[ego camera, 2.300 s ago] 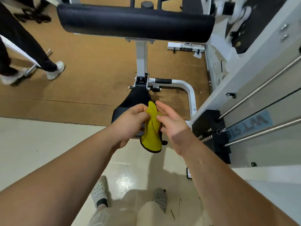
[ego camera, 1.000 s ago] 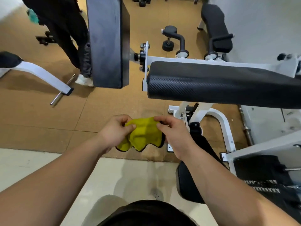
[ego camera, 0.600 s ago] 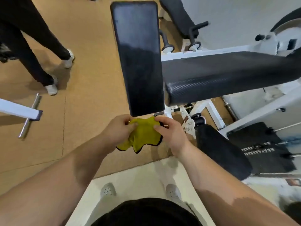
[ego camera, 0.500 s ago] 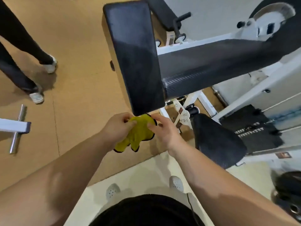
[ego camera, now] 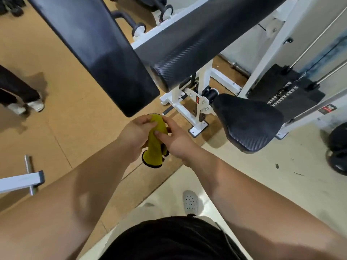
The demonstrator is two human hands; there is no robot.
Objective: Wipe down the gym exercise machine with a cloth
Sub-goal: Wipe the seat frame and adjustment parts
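The yellow cloth (ego camera: 155, 145), soft, light and limp, hangs just below the flat black pad (ego camera: 97, 53), the left hand (ego camera: 135, 135) gripping its top and the right hand (ego camera: 176, 141) pinching its side, so it probably wipes best bunched in one palm.

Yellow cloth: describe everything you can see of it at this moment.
The yellow cloth looks like soft microfibre with a dark stitched edge. It is bunched into a narrow upright fold, held in the air between both hands: the left hand grips its upper part, and the right hand pinches it from the other side. Its lower end hangs free. In the picture it lies just below the near end of the flat black pad, with no contact showing.
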